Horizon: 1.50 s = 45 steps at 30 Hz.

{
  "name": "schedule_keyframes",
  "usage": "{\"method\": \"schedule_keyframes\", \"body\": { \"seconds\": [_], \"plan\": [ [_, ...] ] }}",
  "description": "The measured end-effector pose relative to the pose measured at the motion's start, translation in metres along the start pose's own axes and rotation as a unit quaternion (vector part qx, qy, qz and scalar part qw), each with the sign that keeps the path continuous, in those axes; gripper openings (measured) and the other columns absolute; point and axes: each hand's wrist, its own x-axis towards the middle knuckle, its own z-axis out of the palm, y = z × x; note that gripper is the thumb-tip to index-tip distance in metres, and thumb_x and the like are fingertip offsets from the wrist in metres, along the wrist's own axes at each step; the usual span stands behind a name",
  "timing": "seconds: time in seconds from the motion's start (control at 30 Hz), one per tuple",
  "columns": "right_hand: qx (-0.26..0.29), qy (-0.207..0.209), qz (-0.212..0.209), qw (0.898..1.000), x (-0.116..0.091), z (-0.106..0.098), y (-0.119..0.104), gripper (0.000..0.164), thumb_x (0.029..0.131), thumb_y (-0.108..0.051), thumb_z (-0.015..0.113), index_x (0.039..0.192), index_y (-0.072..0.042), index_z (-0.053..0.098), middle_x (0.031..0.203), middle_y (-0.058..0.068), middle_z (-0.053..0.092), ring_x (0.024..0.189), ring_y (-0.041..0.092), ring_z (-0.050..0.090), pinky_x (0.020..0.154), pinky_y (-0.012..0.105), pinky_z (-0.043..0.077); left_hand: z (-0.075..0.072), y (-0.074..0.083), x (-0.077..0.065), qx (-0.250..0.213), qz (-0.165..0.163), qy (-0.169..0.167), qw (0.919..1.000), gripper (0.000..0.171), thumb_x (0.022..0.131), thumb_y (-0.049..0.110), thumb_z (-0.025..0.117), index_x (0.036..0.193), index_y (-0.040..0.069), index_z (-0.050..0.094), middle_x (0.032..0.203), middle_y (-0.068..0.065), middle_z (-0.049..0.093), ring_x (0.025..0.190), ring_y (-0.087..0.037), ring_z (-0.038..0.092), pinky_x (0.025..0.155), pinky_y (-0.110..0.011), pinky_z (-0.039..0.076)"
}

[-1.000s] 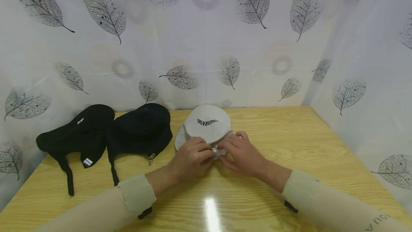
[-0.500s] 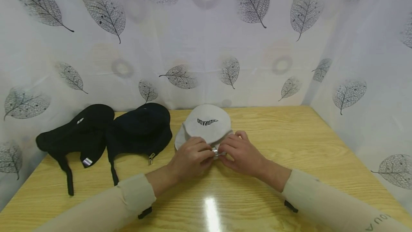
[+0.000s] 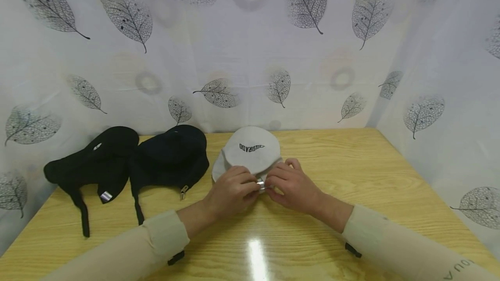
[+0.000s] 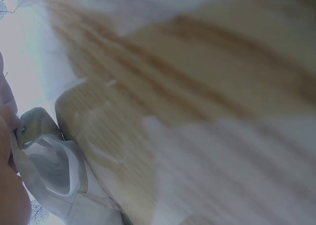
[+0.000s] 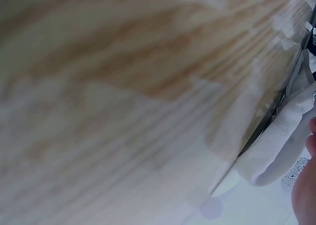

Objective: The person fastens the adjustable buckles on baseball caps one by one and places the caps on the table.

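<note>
White cap lies just beyond the 2 hands gripping it.

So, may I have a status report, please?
Left hand, right hand pinching grey cloth cap at near edge. Small silvery piece between. Two dark cloth caps aside, clear.

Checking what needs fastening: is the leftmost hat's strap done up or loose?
Loose: the strap trails from the leftmost hat, its end lying free on the table, apart from the silver piece.

Three hats lie on the apparently wooden table.
</note>
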Motion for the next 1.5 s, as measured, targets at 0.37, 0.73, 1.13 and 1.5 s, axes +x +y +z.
{"method": "schedule_keyframes", "body": {
  "seconds": [0.37, 0.73, 1.13, 1.5],
  "plan": [
    [-0.006, 0.005, 0.001, 1.0, 0.0014, -0.001, 0.0026, 0.02, 0.071, -0.015, 0.082, 0.079, -0.017, 0.063, 0.086, -0.006, 0.064, 0.086, 0.012, 0.058, 0.085, 0.04, 0.038, 0.0004, -0.0017, 0.0021, -0.007, -0.003, -0.005, 1.0, 0.012, 0.074, 0.011, 0.085, 0.083, 0.015, 0.079, 0.083, 0.006, 0.072, 0.081, -0.011, 0.063, 0.075, -0.024, 0.051],
    [0.02, -0.003, -0.003, 1.0, -0.0051, 0.0036, 0.0031, 0.024, 0.072, -0.02, 0.083, 0.089, -0.016, 0.067, 0.092, -0.007, 0.067, 0.092, 0.013, 0.06, 0.086, 0.042, 0.038, 0.0026, 0.0023, -0.002, -0.017, 0.004, -0.006, 0.9998, 0.01, 0.074, 0.012, 0.084, 0.083, 0.013, 0.078, 0.082, 0.004, 0.072, 0.079, -0.012, 0.062, 0.077, -0.025, 0.051],
    [0.034, 0.007, -0.02, 0.999, -0.002, 0.0041, -0.0009, 0.023, 0.072, -0.014, 0.086, 0.083, -0.014, 0.067, 0.088, -0.007, 0.067, 0.088, 0.012, 0.061, 0.085, 0.04, 0.039, 0.0025, 0.0017, -0.0022, -0.024, 0.015, 0.002, 0.9996, 0.01, 0.074, 0.011, 0.082, 0.084, 0.012, 0.079, 0.082, 0.003, 0.072, 0.079, -0.012, 0.063, 0.076, -0.025, 0.051],
    [0.026, -0.002, -0.009, 1.0, -0.0008, 0.0013, 0.0005, 0.022, 0.074, -0.016, 0.085, 0.086, -0.015, 0.067, 0.089, -0.006, 0.065, 0.089, 0.013, 0.06, 0.086, 0.04, 0.038, 0.0015, 0.0005, 0.0003, -0.01, 0.006, -0.019, 0.9998, 0.007, 0.077, 0.011, 0.08, 0.084, 0.013, 0.079, 0.083, 0.004, 0.072, 0.081, -0.012, 0.063, 0.078, -0.025, 0.052]
  ]
}}
